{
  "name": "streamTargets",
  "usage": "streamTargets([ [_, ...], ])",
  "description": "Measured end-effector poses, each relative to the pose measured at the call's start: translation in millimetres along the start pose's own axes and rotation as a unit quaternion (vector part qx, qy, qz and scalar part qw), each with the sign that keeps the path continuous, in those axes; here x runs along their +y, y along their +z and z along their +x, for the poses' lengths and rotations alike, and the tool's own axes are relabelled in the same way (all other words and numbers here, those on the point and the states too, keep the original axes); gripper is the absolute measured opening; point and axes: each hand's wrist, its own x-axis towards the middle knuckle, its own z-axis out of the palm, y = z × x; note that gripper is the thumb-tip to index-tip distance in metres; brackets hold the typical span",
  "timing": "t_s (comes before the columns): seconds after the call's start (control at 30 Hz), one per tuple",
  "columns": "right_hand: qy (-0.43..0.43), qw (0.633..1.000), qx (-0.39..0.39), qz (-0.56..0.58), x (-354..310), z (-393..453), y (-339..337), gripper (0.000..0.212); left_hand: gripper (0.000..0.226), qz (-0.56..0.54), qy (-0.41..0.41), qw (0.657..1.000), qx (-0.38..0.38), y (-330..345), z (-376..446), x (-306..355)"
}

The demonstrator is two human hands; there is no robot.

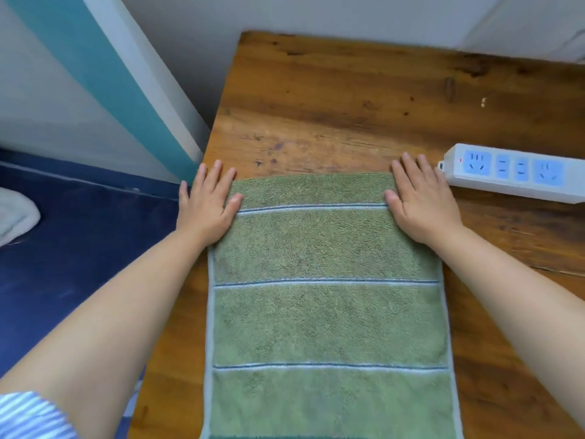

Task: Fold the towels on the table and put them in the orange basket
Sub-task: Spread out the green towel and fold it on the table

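A green towel with thin blue and white stripes lies flat along the wooden table, running from the middle of the table down to the near edge of the view. My left hand rests palm down on the towel's far left corner, fingers spread. My right hand lies flat on the far right corner in the same way. Neither hand grips the cloth. No orange basket is in view.
A white power strip with blue sockets lies on the table just right of my right hand. The table's left edge drops to a dark blue floor, where a white cloth lies at the far left. Walls stand behind.
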Motion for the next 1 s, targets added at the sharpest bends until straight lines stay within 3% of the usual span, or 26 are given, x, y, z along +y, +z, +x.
streamTargets([
  [0.17, -0.033, 0.998, 0.047, 0.022, -11.5, -1.8, -20.5, 0.056, 0.051, 0.002, 0.051, 0.998, 0.040, -15.5, -2.7, 16.5],
  [0.27, 0.002, 1.000, 0.027, -0.010, -16.2, 4.3, -36.7, 0.055, 0.049, -0.010, 0.040, 0.999, 0.027, -29.9, 1.0, 24.9],
  [0.4, 0.050, 0.998, -0.010, -0.036, -24.3, 6.1, -51.5, 0.027, 0.028, 0.029, 0.051, 0.998, 0.028, -45.1, -1.8, 30.5],
  [0.6, 0.057, 0.994, 0.098, -0.004, -26.6, -32.9, -62.2, 0.019, 0.009, -0.033, 0.095, 0.991, 0.085, -62.6, -46.3, 27.2],
  [0.8, 0.044, 0.986, 0.163, 0.003, -25.0, -104.6, -49.8, 0.017, 0.014, -0.029, 0.199, 0.979, 0.036, -59.3, -108.4, 19.7],
  [1.0, -0.003, 0.982, 0.186, 0.046, -22.5, -169.5, -34.7, 0.013, 0.012, 0.013, 0.201, 0.979, 0.024, -54.2, -162.3, 12.8],
])
